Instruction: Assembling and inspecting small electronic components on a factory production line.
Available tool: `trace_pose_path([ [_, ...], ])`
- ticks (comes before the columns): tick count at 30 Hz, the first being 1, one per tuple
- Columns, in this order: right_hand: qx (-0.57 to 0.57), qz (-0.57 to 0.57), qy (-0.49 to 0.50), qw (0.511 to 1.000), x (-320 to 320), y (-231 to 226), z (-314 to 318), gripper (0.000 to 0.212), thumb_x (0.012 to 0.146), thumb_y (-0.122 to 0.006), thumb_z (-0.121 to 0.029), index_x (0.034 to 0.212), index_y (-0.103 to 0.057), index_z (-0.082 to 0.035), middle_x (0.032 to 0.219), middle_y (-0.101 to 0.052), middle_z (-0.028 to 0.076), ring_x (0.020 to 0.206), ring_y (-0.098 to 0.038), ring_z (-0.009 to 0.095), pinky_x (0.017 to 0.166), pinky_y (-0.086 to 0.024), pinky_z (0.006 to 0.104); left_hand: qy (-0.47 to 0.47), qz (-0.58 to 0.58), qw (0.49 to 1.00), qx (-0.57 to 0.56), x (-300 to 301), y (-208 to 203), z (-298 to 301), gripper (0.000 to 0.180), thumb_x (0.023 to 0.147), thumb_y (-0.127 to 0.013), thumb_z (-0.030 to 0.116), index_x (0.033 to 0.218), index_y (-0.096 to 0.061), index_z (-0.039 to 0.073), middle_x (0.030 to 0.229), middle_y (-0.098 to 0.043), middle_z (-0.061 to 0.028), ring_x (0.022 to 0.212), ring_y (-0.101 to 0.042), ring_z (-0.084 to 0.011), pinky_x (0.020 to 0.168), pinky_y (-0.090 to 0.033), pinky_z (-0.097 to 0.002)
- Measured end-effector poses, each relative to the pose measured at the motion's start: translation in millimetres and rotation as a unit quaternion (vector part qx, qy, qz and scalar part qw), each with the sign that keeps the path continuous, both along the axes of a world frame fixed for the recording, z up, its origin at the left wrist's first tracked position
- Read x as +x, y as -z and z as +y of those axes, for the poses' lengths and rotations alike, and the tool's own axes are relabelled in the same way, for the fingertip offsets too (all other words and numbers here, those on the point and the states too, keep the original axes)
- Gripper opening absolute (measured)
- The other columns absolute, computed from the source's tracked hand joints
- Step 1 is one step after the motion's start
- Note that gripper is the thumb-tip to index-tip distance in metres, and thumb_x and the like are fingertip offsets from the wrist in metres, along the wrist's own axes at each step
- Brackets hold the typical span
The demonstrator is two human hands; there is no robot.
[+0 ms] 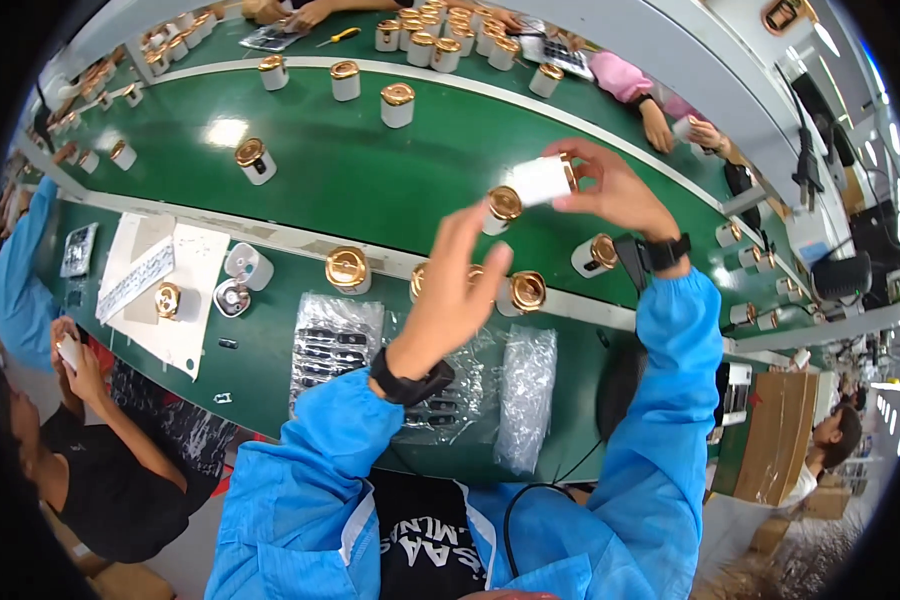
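Observation:
My right hand [610, 190] is raised over the green belt and grips a white canister with a gold lid [543, 181]. The canister is tipped on its side, gold end toward my palm. My left hand [455, 290] reaches over the belt's near rail with fingers and thumb apart. Just beyond its fingertips is another gold-topped canister [504, 206]; whether they touch is unclear. Below that hand, gold-lidded canisters stand along the bench edge, one at its left [347, 270] and one at its right [526, 292]; others are partly hidden behind the hand.
Bubble wrap with several black parts [335, 345] and a clear wrap bundle [528, 390] lie on the near bench. Canisters [397, 104] stand on the belt [320, 190]. At left are a white sheet [195, 290] and a co-worker [110, 460]; other people's hands [658, 125] work across the belt.

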State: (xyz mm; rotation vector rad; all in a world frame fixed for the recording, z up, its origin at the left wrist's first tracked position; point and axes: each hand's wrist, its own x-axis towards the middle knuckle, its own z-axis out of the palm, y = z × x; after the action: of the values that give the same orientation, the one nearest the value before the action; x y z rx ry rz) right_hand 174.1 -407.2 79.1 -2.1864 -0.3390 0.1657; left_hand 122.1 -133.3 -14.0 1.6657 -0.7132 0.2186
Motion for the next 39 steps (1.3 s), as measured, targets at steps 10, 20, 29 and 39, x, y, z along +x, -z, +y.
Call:
trace_pose_path([
  [10, 0.011, -0.05, -0.057, 0.997, -144, -39, 54, 0.076, 0.077, -0.088, 0.002, 0.146, -0.057, -0.006, 0.148, -0.057, 0.009, 0.133, -0.061, 0.025, 0.101, -0.059, 0.0375, 0.39, 0.488, 0.746, -0.23, -37, -42, 18, 0.049, 0.117, -0.049, 0.033, 0.156, -0.045, 0.004, 0.128, -0.068, -0.0139, 0.1, -0.073, -0.024, 0.076, -0.061, -0.0368],
  [20, 0.126, 0.055, 0.093, 0.986, -199, -19, 71, 0.068, 0.087, -0.083, -0.003, 0.151, -0.056, -0.006, 0.145, -0.058, 0.01, 0.13, -0.064, 0.022, 0.099, -0.059, 0.0377, 0.326, 0.36, 0.855, -0.184, -77, -20, 15, 0.051, 0.112, -0.058, 0.02, 0.158, -0.042, 0.005, 0.14, -0.061, -0.0141, 0.108, -0.071, -0.0232, 0.082, -0.061, -0.0355],
  [29, -0.214, -0.166, 0.178, 0.946, -151, 31, 14, 0.054, 0.088, -0.081, -0.006, 0.139, -0.062, -0.006, 0.117, -0.065, 0.011, 0.104, -0.069, 0.027, 0.086, -0.058, 0.0356, 0.171, 0.275, 0.946, -0.018, -113, 25, 47, 0.039, 0.107, -0.064, 0.007, 0.144, -0.057, 0.001, 0.134, -0.067, -0.0126, 0.114, -0.069, -0.0186, 0.094, -0.058, -0.033],
  [39, -0.309, -0.156, 0.098, 0.933, -49, 121, -45, 0.061, 0.086, -0.083, -0.011, 0.142, -0.058, -0.01, 0.128, -0.065, 0.016, 0.115, -0.064, 0.041, 0.098, -0.054, 0.046, 0.239, 0.297, 0.923, 0.049, -133, 35, 88, 0.027, 0.106, -0.065, 0.005, 0.132, -0.065, 0.0, 0.119, -0.074, -0.0093, 0.107, -0.071, -0.016, 0.094, -0.056, -0.0312],
])
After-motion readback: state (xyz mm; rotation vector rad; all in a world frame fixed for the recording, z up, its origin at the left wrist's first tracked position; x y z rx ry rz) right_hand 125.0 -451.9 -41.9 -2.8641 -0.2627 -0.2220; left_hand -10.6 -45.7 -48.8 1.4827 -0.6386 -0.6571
